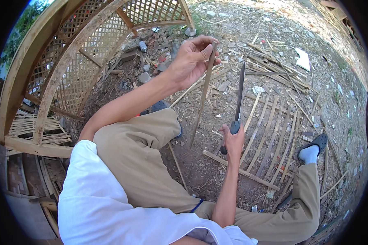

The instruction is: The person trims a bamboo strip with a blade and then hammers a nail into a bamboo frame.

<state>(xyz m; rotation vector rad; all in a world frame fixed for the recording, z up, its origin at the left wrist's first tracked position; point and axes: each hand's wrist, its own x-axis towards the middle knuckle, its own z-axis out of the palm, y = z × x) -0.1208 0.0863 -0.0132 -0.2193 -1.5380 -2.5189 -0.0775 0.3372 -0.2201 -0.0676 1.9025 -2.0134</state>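
My left hand, raised ahead of me, pinches a long thin bamboo strip near its top end between thumb and fingers. The strip hangs at a slant, its lower end close to the ground. In front of my body, my right hand is wrapped round the dark handle of a hand saw. Its narrow blade points up and away, apart from the strip, and its teeth cannot be made out. Right of the saw lies a flat row of bamboo slats across two crosswise strips.
A curved wooden frame with lattice panels stands at left. A pile of loose strips lies ahead on rubble-strewn ground, near a white scrap. My bent legs flank the work, with a clog beside the slats. Bundled sticks lie far left.
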